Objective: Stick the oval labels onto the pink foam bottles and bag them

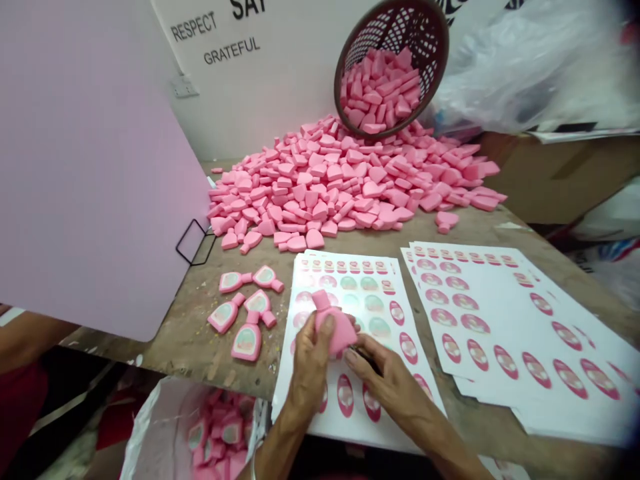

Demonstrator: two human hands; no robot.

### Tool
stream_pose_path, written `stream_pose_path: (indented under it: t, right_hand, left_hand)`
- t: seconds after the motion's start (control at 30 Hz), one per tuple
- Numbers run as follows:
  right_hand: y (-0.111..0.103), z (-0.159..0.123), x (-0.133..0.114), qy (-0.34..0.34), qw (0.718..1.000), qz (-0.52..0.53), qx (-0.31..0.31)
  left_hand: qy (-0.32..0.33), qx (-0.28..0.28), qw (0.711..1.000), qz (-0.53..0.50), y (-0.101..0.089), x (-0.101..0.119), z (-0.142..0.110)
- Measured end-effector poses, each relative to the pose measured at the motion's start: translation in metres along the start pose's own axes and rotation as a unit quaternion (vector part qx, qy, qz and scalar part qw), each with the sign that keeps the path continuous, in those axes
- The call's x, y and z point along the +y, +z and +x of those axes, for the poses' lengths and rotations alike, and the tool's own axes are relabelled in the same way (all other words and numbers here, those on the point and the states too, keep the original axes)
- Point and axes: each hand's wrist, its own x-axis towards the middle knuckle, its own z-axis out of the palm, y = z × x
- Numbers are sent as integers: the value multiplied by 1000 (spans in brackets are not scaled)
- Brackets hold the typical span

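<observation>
Black lettering (232, 51) marks the white wall (285, 87) at eleven o'clock, a socket (184, 87) lower left of it. A lilac board (90, 153) stands at ten; translucent plastic (510, 67) bulges at two, above a cardboard box (575, 177).

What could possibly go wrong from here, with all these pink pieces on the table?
The brown basket is tipped over the pile, so more pieces might slide out. A labelled piece lies near the front edge of the table; an arm could knock it off. The dark object in the right hand is close to the left hand; if sharp, which I cannot tell, it might nick a finger.
</observation>
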Motion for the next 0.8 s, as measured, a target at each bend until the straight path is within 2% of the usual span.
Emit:
stream_pose_path:
  t: [0.1, 0.13, 0.2, 0.3, 0.4, 0.57, 0.7, 0.8]
  right_hand:
    - [-32, 2, 9, 34, 992, -85, 91]
    - [-43, 5, 13, 44, 983, -119, 136]
    - [-61, 12, 21, 39, 967, -185, 171]
    - [-73, 27, 33, -4, 955, -246, 166]
    - [-75, 46, 39, -33, 944, -281, 169]
    - [-82, 86, 41, -95, 919, -342, 172]
    - [-83, 111, 48, -137, 883, -415, 169]
    - [-82, 122, 57, -152, 869, -441, 164]
  left_hand:
    - [-23, 12, 999, -21, -13, 6, 0]
    - [-33, 4, 999, -28, -17, 7, 2]
    - [-52, -25, 998, -38, -20, 7, 4]
    - [-68, -73, 994, -38, -16, 5, 6]
    - [-73, -94, 993, -22, -6, 7, 11]
    - [-79, -108, 991, -14, 8, 12, 41]
    - [-89, -91, 991, -28, 23, 3, 72]
    - [-77, -72, 994, -11, 36, -7, 90]
